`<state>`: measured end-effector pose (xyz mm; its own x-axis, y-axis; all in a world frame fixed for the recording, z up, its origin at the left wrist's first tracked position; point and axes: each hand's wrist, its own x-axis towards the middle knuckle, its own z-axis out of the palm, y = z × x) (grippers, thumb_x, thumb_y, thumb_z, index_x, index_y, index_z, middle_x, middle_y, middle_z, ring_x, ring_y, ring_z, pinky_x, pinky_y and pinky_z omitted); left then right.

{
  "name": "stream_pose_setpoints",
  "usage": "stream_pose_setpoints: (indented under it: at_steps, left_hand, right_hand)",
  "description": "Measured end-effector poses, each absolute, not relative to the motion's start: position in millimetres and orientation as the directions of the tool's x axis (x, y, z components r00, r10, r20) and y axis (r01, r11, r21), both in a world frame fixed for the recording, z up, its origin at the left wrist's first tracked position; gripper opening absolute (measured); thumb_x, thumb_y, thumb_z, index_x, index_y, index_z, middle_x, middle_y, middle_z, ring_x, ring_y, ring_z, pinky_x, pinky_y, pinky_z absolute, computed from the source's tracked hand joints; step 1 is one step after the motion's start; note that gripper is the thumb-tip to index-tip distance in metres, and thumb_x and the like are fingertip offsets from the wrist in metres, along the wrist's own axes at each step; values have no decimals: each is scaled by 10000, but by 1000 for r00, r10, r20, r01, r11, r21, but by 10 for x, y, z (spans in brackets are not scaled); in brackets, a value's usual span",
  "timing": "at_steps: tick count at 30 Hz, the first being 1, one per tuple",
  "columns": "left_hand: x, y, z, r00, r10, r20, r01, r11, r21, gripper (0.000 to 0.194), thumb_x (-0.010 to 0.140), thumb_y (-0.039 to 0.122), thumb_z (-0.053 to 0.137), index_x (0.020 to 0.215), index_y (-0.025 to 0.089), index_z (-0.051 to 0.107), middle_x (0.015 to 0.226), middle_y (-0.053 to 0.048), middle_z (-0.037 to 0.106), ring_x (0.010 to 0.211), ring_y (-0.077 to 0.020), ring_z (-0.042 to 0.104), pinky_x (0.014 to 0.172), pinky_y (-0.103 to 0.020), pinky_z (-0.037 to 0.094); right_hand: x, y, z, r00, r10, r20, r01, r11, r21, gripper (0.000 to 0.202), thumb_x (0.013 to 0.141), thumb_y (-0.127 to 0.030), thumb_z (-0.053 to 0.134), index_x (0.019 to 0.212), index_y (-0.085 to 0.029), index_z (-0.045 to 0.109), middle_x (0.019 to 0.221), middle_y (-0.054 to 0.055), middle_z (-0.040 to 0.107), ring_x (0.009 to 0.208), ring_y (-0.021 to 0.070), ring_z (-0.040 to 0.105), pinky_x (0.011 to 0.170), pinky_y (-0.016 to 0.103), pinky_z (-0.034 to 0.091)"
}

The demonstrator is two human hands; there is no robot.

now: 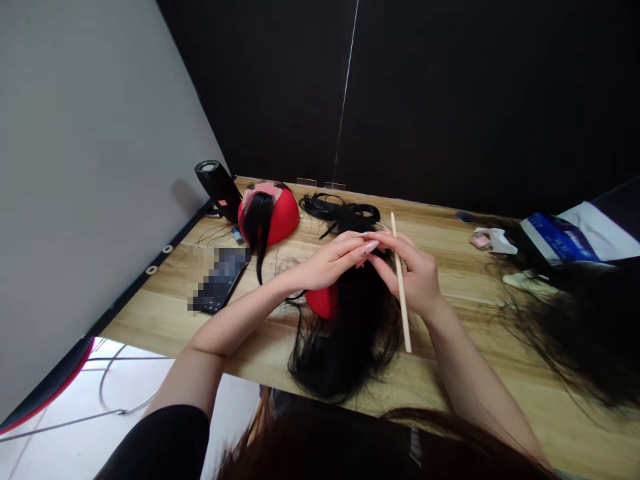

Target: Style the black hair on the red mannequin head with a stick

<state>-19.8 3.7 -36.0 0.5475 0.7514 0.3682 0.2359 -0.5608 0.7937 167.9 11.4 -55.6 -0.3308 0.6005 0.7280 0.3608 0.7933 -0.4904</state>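
Note:
A red dome form covered in long black hair (345, 333) sits on the wooden table (480, 373) in front of me. My left hand (333, 260) rests on top of the hair, fingers pinching strands near the crown. My right hand (415, 270) meets it there and holds a thin wooden stick (401, 293) that runs from the fingers down past the wrist. The fingertips of both hands touch over the hair.
A second red dome with a black hair strand (270, 213) stands at the back left, beside a black cylinder speaker (219, 189) and a phone (220, 280). Loose black hair (345, 213) lies behind my hands. More hair (580, 333) and a blue packet (560, 240) lie at right.

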Motion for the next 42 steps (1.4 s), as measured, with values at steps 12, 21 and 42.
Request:
stream_pose_setpoints:
  at_steps: [12,21,42]
  left_hand:
    - [-221,24,-375,532,780,329,335,-551,765,368,994,359,368,789,151,592,1376,-98,476,1338,-195,385,1170,-390,267]
    - [-236,-69,-310,480,784,393,448,-604,659,349,989,369,383,893,162,646,1269,-117,469,1243,-214,410,1139,-407,278]
    - [-238,-83,-266,539,706,459,375,-690,619,328,992,316,382,721,163,484,687,7,487,672,-114,479,674,-233,392]
  right_hand:
    - [1703,133,-542,-367,539,758,477,809,-344,318,850,-170,615,1149,-268,665,1077,82,709,1044,265,643,992,547,480]
    - [1769,-57,-325,-497,620,606,342,783,-520,465,789,-184,638,1248,-231,577,1188,101,654,1113,279,610,960,460,506]
    - [1841,10,-330,-497,525,691,431,841,-328,144,879,-315,633,987,-285,723,770,1,741,785,233,713,960,471,532]
